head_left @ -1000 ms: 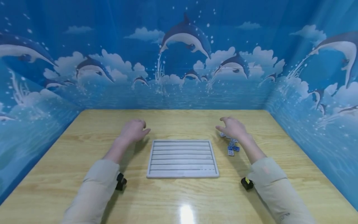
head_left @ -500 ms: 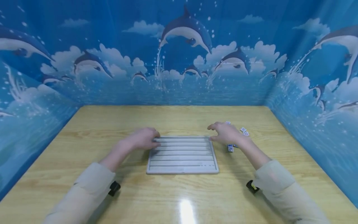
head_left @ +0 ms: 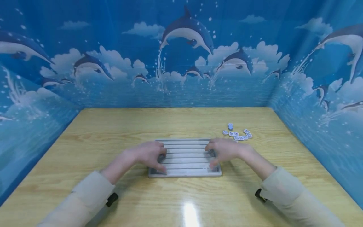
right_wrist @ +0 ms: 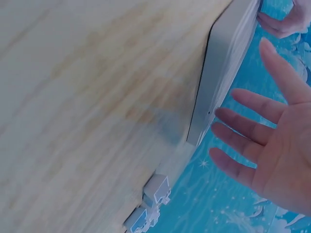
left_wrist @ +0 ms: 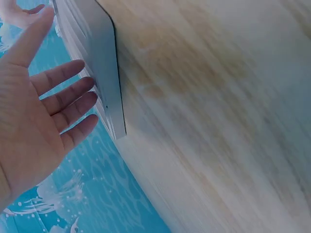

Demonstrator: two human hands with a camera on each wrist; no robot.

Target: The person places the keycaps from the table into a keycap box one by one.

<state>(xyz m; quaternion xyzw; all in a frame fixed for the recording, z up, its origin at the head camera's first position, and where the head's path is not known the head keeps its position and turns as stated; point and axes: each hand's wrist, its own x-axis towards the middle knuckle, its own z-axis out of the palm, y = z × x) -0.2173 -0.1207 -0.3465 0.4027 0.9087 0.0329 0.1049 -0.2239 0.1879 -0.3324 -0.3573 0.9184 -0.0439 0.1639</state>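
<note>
A pale grey rectangular board (head_left: 185,160) with several long horizontal grooves lies flat on the table. My left hand (head_left: 148,155) is over the board's left edge, thumb and fingers apart. Over the right edge is my right hand (head_left: 225,149), spread in the same way. The left wrist view shows the left palm (left_wrist: 34,111) with fingers extended alongside the board's side wall (left_wrist: 104,63), holding nothing. In the right wrist view the right palm (right_wrist: 286,145) is likewise bare, its fingertips close to the board (right_wrist: 214,82).
Several small white-and-blue square tiles (head_left: 241,138) lie scattered on the wooden table (head_left: 119,126) behind my right hand. Two tiles (right_wrist: 156,189) show low in the right wrist view. A blue dolphin-print curtain (head_left: 181,91) closes off the back and both sides.
Both hands have moved inward and closer to me, from beyond the board's back corners to over its left and right edges. More of the tiles show behind the right hand.
</note>
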